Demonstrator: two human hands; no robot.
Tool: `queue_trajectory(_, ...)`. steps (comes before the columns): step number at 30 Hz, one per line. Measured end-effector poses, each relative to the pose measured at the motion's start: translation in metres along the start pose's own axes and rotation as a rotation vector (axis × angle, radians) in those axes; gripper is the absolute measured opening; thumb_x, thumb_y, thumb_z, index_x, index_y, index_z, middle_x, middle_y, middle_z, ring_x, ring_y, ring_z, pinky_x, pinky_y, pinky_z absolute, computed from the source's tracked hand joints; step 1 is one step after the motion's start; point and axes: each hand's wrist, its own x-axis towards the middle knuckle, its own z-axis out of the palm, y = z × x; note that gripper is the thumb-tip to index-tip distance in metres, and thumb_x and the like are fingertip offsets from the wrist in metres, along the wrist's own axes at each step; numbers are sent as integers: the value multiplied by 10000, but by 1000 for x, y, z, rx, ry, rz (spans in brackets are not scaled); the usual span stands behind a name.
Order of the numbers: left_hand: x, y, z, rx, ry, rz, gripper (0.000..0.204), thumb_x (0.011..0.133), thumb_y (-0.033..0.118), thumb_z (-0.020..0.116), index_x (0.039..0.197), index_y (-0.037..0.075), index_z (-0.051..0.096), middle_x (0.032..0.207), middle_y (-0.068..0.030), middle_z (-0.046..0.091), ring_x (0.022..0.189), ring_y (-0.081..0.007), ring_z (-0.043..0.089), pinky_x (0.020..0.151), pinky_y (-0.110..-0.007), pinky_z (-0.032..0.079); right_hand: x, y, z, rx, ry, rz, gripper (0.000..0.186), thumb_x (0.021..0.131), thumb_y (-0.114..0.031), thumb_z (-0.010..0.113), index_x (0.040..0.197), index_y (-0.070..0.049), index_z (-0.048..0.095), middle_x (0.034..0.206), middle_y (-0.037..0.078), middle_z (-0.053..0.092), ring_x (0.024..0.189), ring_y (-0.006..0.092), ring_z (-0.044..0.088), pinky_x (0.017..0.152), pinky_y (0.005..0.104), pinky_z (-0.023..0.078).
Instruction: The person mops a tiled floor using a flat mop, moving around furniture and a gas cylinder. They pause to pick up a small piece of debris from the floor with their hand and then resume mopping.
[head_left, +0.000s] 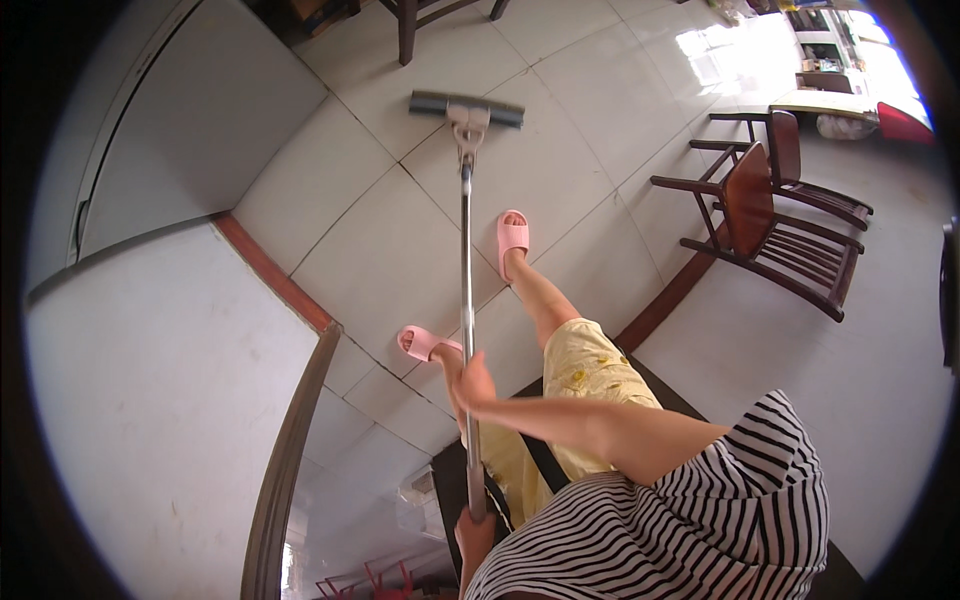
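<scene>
A sponge mop [467, 240] with a long silver pole runs up the middle of the head view. Its wide grey head [505, 112], on a pale bracket, lies on the tiled floor ahead of my feet. My right hand [476, 382] is closed around the pole partway down, slightly blurred, with that arm crossing my body. Lower down, close to my body, my left hand [474, 535] grips the pole's near end; some of its fingers are hidden. The pole passes just beside my left foot in its pink slipper [420, 343].
A grey cabinet or refrigerator [225, 90] stands at the left, beyond a white wall [150, 400] and a brown door frame [290, 460]. Two dark wooden chairs [750, 205] stand at the right. Another piece of wooden furniture [407, 30] shows its legs at the far edge.
</scene>
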Motion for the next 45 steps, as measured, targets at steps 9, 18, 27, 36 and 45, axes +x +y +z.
queue_trajectory(9, 6, 14, -13, 126, 100, 107, 267, 631, 233, 601, 764, 9, 543, 710, -247, 579, 723, -424, 569, 608, -467, 462, -4, -46, -61, 385, -226, 342, 263, 807, -114, 498, 961, 40, 350, 636, 167, 527, 423, 233, 539, 378, 354, 430)
queue_trajectory(18, 128, 226, 24, 24, -118, 434, 375, 700, 261, 589, 969, 3, 549, 824, -234, 608, 818, -394, 581, 721, -448, 456, 241, -34, -183, 328, 132, 246, 113, 751, -31, 441, 812, 46, 496, 498, 106, 509, 363, 208, 504, 332, 315, 422)
queue_trajectory(27, 100, 76, -39, 192, -83, 358, 362, 720, 240, 583, 989, 3, 538, 875, -257, 594, 842, -411, 574, 714, -451, 452, 195, 33, -72, 324, 320, 198, 291, 778, -76, 494, 1007, 63, 380, 711, 161, 552, 550, 256, 595, 447, 369, 474)
queue_trajectory(36, -7, -205, -176, 201, 25, 138, 327, 746, 331, 632, 825, 14, 613, 733, -178, 602, 668, -243, 574, 620, -392, 437, -133, 20, 156, 590, -340, 450, 366, 808, -106, 513, 1022, 72, 275, 750, 166, 538, 543, 262, 608, 485, 379, 501)
queue_trajectory(45, 86, -24, -81, 404, 57, 464, 279, 633, 212, 615, 795, -14, 589, 710, -210, 592, 688, -379, 580, 610, -410, 447, 39, 89, 72, 276, 459, 84, 390, 772, -141, 535, 1071, 41, 362, 738, 179, 534, 517, 257, 564, 457, 374, 462)
